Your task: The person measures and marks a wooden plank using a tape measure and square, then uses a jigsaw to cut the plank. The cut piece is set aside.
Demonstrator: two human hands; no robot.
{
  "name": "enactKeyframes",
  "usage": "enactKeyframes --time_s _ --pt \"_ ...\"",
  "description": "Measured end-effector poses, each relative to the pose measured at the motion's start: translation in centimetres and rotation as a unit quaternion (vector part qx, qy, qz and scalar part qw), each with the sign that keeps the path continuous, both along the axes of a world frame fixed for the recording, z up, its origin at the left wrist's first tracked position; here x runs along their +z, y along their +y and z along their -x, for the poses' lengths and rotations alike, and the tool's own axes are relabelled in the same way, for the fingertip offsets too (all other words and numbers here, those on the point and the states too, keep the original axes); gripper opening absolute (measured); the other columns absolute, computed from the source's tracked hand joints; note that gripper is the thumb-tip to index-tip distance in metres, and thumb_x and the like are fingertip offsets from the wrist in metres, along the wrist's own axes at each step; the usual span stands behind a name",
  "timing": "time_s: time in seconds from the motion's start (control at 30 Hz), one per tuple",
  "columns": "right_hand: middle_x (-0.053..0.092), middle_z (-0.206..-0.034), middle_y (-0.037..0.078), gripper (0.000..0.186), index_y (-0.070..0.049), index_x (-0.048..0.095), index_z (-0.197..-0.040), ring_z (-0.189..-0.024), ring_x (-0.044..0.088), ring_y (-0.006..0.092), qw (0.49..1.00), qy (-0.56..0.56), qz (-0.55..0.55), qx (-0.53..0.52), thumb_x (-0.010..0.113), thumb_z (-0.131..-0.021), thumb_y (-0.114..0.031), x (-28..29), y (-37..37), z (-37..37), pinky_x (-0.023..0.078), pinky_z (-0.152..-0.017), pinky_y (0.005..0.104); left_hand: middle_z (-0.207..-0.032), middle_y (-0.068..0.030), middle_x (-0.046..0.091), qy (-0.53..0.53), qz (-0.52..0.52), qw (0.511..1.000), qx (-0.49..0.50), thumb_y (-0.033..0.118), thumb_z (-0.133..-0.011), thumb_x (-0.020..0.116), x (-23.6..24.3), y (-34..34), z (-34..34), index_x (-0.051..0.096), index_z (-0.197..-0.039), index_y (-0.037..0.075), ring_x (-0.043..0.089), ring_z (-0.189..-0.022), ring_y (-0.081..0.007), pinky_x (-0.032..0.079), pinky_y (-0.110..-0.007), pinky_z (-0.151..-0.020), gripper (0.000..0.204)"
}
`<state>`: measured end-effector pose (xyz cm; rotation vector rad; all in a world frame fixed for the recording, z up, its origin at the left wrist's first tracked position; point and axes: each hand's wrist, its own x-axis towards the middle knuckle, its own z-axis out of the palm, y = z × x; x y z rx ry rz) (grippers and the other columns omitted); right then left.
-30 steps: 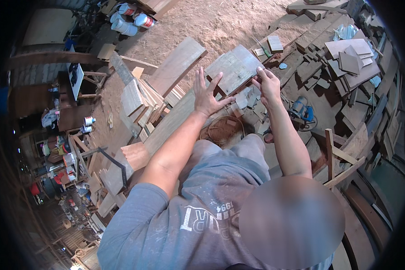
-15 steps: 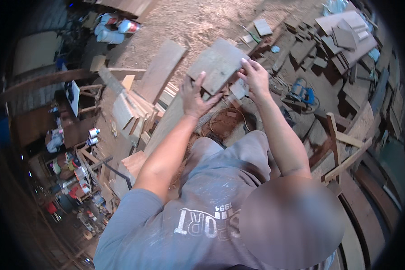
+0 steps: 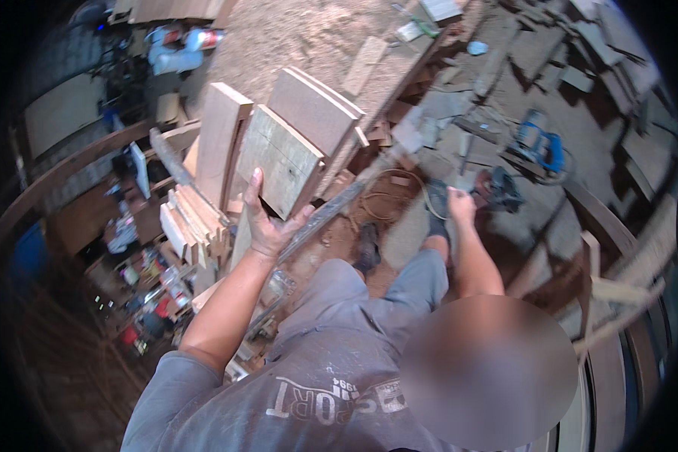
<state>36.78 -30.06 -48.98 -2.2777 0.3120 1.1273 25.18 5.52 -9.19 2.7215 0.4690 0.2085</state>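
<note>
My left hand [image 3: 270, 230] grips the near edge of a grey, weathered wooden board [image 3: 282, 162], its fingers against the face and its thumb by the lower right corner. That board stands tilted against a wider brown board [image 3: 309, 98] behind it. Off to the right, above my foot, my right hand [image 3: 462, 206] is closed with its fingers curled; whether anything is in them is hidden. A thin yellowish cable [image 3: 432, 202] loops just left of it. Beyond that hand sits a dark power tool [image 3: 499, 190], with a blue power tool [image 3: 539, 143] farther off.
To the left of the grey board are an upright brown board [image 3: 220, 143] and a bundle of thin wood strips [image 3: 192, 226]. Offcuts [image 3: 444, 105] litter the far right ground. A wooden frame [image 3: 614, 292] stands at near right. White bottles [image 3: 177, 60] lie far left.
My right hand has let go of the grey board and moved right and nearer. My left hand has carried the board leftward, to the other boards. My view has shifted slightly.
</note>
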Motion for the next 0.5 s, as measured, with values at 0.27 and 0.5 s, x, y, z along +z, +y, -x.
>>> enactKeyframes --time_s 0.27,0.5 --pt "0.067 -0.141 0.028 0.044 -0.006 0.069 -0.137 -0.134 0.060 0.0467 0.935 -0.219 -0.005 0.279 0.069 -0.103 -0.034 -17.5 -3.5 -5.1 0.047 -0.115 0.0556 -0.166 -0.0175 0.024 0.031 0.026 0.998 0.037 0.051 -0.081 0.097 0.6 0.7 2.3 0.004 -0.172 0.005 0.031 -0.159 -0.0380 0.030 -0.054 -0.132 0.138" --pt "0.059 -0.149 0.032 0.061 0.002 0.059 -0.141 -0.141 0.056 0.0492 0.984 -0.053 0.079 0.147 0.065 -0.100 -0.042 -32.0 -7.8 -3.1 0.046 -0.118 0.0552 -0.168 -0.0142 0.020 0.001 0.144 0.986 0.089 0.047 -0.076 0.100 0.4 0.4 3.6 -0.002 -0.172 0.011 0.027 -0.161 -0.0378 0.027 -0.054 -0.135 0.145"
